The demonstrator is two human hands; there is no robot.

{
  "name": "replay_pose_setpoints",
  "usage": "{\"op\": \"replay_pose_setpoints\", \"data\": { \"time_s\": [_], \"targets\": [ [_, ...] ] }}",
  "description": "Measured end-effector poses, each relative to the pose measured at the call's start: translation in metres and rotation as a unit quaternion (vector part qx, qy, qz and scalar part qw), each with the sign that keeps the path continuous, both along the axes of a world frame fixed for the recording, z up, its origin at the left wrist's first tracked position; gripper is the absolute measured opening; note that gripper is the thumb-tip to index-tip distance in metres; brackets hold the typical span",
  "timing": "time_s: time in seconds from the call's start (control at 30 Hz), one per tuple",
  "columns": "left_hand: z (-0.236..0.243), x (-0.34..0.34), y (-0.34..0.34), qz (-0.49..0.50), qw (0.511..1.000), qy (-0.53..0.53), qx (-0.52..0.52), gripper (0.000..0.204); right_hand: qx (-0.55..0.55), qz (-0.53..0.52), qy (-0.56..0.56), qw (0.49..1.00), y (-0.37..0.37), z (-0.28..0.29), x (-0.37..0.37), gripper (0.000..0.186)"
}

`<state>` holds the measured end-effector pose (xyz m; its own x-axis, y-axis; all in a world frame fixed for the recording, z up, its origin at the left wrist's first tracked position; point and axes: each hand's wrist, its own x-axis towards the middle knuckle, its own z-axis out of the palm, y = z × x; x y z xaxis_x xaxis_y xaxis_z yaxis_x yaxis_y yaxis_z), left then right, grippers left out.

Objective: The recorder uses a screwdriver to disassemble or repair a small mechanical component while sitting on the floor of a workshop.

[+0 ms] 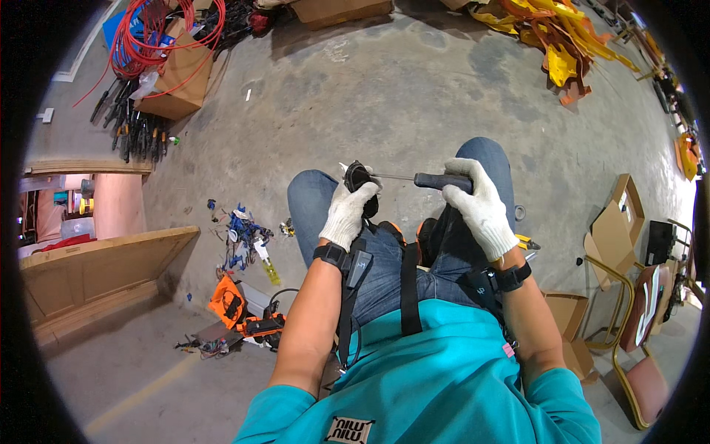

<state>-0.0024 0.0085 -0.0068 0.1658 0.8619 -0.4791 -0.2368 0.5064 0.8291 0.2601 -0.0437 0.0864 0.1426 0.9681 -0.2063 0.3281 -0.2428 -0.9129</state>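
Note:
My left hand (347, 214), in a white knit glove, is closed around a small black part (356, 176) above my left knee. A pale sliver juts from its upper left side; the part's exact kind is unclear. In my right hand (479, 211), also gloved, a screwdriver (435, 180) is gripped by its dark handle. Its thin metal shaft points left, and the tip reaches the black part or ends just beside it; I cannot tell whether it is seated in a screw. Both hands hover over my lap, between my bent knees.
Left of me lie blue parts with wires (240, 229) and an orange-and-black tool housing (228, 300). Yellow-handled pliers (528, 243) rest by my right wrist. A cardboard box with red cable (177, 74) stands far left, yellow plastic pieces (560, 65) far right, a chair (643, 370) at right.

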Motion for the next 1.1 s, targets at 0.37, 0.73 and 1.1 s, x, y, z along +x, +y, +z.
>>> {"op": "replay_pose_setpoints", "data": {
  "time_s": [0.37, 0.73, 1.1],
  "targets": [
    [0.008, 0.003, -0.001, 0.009, 1.0, -0.007, -0.01, 0.042, -0.124, -0.035, 0.156, 0.979, 0.003, -0.003, 0.007, 0.055],
    [0.005, 0.001, -0.002, 0.013, 1.0, 0.001, -0.004, 0.043, -0.173, 0.002, 0.135, 0.976, 0.008, 0.004, 0.012, 0.049],
    [0.005, 0.001, -0.001, 0.014, 1.0, -0.005, -0.004, 0.041, -0.128, -0.027, 0.112, 0.985, 0.005, 0.014, 0.003, 0.039]
  ]
}}
